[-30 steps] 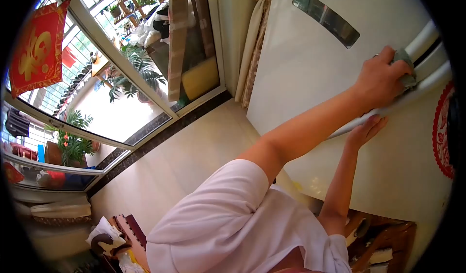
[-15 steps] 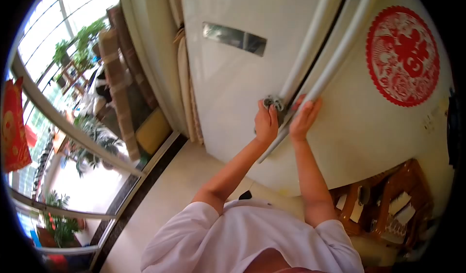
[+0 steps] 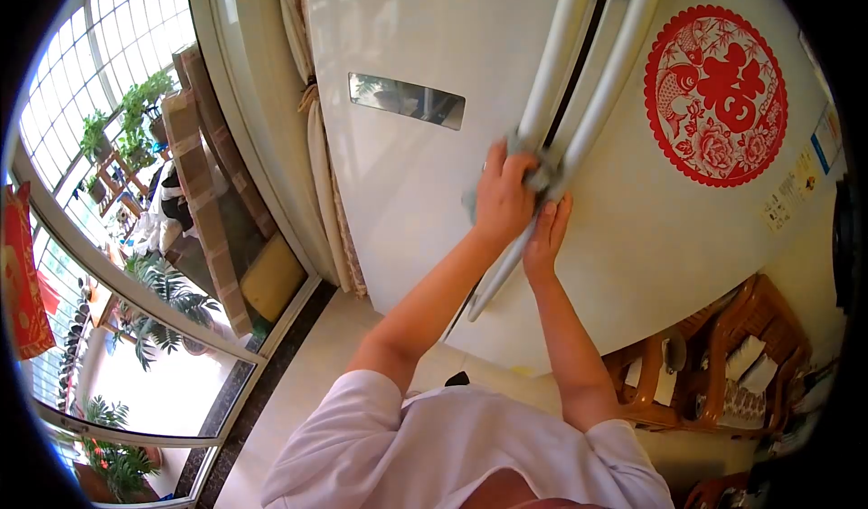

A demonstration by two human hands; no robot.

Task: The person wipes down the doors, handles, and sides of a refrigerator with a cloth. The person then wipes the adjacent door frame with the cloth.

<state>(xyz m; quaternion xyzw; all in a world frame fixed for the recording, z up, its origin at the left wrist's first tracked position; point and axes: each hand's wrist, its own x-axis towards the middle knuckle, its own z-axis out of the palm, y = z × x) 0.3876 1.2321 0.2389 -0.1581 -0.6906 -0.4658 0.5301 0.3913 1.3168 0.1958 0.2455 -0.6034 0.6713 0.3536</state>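
Right now my left hand (image 3: 503, 200) sits near the middle of the frame, fingers curled tight around a grey cloth (image 3: 533, 170) and pressing it against the left handle (image 3: 553, 75) of the fridge (image 3: 416, 193). That cloth is bunched under the palm; a corner pokes out at the left of the hand, and more of it wraps over toward the right handle (image 3: 615, 84). So the grip is closed on the cloth — wrapped around cloth and handle together, as far as I can tell.

My right hand (image 3: 545, 236) lies just below and to the right of the left one, fingers flat and straight, resting against the lower end of the right handle. It holds nothing; it is open, only touching.

Both handles run as pale bars from the top of the frame down toward the centre, with a dark gap between the doors. A red paper-cut (image 3: 716, 93) is stuck on the right door, upper right. A silver plate (image 3: 407, 100) sits on the left door. Wooden chairs (image 3: 714, 364) stand at lower right — plants (image 3: 136, 111) show through the window (image 3: 99, 84) at upper left.
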